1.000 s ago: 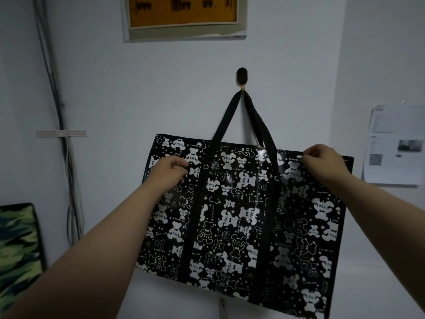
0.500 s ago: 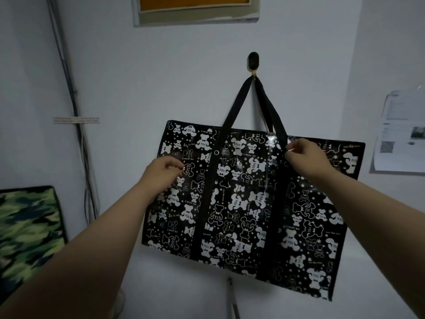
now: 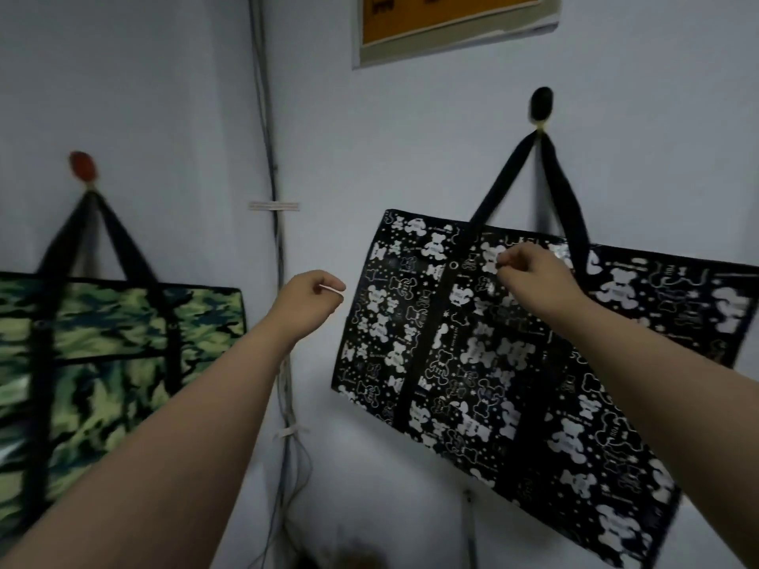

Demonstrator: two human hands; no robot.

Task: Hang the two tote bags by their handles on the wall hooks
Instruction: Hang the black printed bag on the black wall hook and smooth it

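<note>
**Position.** The black tote (image 3: 472,363) w/ white bear print hangs by both handles (image 3: 493,190) from the black hook (image 3: 541,103) on the right-hand wall. The bag body sits askew, right side lower. The camo tote (image 3: 115,355) hangs by its handles from the red hook (image 3: 83,166) on the left-hand wall, well apart. Both bags are on hooks, so the task is judged complete bar final release.

**Risks.**
1. The askew bag may swing once freed. The straps sit on a small hook tip, so a swing or sideways tug could slip one strap off.
2. A finger caught on the top edge during withdrawal would drag the bag off the wall.
3. Cables (image 3: 271,158) run down the corner betw. the bags. The left forearm passes just in front of them and could snag them.

**Fingers.**
- **Left hand (image 3: 306,308):** fingers (image 3: 328,287) are curled into a fist w/ nothing held, clear of both bags.
- **Right hand (image 3: 534,277):** fingers (image 3: 507,260) are curled in front of the black tote's top edge, near the left strap. Motion blur here, so I cannot tell whether they pinch the edge or only hover.
</note>
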